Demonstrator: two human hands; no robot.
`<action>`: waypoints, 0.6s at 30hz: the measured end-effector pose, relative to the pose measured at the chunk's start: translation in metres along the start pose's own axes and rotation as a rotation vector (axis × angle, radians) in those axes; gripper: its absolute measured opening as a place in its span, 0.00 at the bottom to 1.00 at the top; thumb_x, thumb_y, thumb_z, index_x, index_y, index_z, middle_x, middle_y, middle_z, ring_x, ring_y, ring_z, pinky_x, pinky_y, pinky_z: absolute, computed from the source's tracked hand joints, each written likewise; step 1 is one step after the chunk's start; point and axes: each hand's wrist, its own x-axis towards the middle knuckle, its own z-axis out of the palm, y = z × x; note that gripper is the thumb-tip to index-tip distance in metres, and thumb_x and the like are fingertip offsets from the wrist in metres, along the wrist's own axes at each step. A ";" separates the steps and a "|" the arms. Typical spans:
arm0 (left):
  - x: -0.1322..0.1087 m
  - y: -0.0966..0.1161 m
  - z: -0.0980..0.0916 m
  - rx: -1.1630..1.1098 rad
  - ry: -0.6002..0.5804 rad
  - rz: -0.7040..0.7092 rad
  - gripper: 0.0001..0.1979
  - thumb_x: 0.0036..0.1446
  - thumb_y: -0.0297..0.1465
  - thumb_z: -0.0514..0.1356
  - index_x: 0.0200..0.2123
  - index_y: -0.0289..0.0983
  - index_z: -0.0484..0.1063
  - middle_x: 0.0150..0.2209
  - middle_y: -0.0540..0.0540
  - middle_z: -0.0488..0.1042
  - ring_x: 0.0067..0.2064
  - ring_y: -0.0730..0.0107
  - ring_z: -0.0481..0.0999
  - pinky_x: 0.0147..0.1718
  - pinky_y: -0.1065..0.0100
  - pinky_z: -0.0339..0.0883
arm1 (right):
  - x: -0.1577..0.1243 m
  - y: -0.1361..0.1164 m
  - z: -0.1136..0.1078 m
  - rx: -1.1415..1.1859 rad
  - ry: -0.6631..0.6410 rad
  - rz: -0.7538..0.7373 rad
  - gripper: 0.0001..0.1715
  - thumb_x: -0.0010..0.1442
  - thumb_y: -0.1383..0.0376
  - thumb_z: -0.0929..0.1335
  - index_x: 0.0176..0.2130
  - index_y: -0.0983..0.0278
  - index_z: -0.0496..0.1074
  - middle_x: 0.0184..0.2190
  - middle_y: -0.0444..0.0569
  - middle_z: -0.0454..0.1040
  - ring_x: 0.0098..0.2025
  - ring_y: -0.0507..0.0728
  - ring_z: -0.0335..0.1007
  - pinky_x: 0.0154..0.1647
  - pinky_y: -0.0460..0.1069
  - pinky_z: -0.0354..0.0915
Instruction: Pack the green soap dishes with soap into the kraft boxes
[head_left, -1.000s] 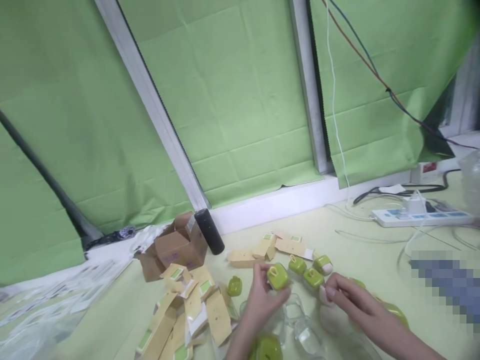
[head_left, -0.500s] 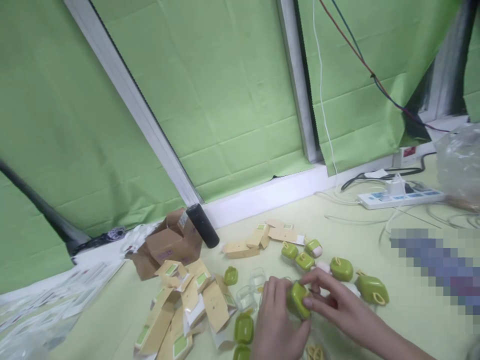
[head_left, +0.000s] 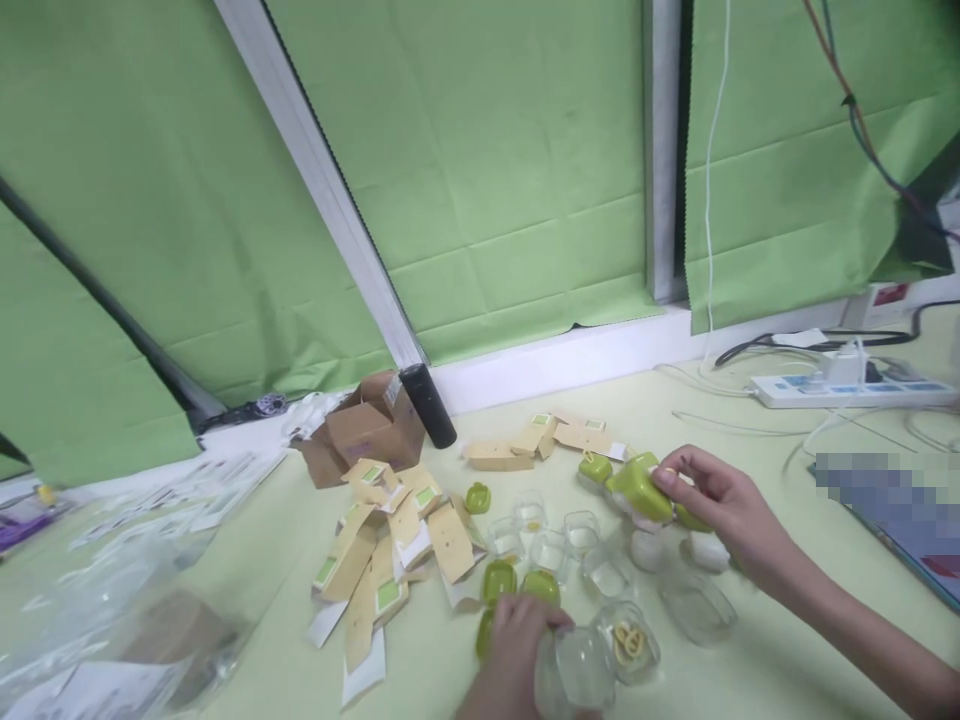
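My right hand (head_left: pixel 724 505) pinches a green case (head_left: pixel 645 490) between thumb and fingers, above other green cases. A green case (head_left: pixel 595 467) lies just left of it. My left hand (head_left: pixel 514 650), low in the view, is closed round a clear plastic container (head_left: pixel 576 672). Its fingers lie close to a green lid (head_left: pixel 540 588), and another green lid (head_left: pixel 499 580) is beside that. Yellow loops (head_left: pixel 630 640) sit in a clear container to the right of my left hand. Several clear containers (head_left: pixel 606 570) stand between my hands.
Opened card sleeves (head_left: pixel 375 540) are heaped at left, with more card sleeves (head_left: pixel 532 440) behind. A brown box (head_left: pixel 375 430) and black cylinder (head_left: pixel 429 405) stand by the wall. A power strip (head_left: pixel 847 390) with cables lies at right. Plastic bags (head_left: pixel 112 590) are at lower left.
My hands have moved apart. The right moved up and right with a green case; the left moved down and now holds a clear container. The camera view has shifted.
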 end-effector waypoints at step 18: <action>0.055 0.070 -0.007 -1.135 0.082 0.091 0.16 0.55 0.44 0.56 0.37 0.40 0.57 0.34 0.49 0.69 0.25 0.76 0.66 0.25 0.71 0.59 | -0.010 0.000 0.023 0.255 -0.390 0.195 0.24 0.62 0.47 0.58 0.27 0.62 0.57 0.21 0.35 0.50 0.19 0.46 0.37 0.19 0.45 0.38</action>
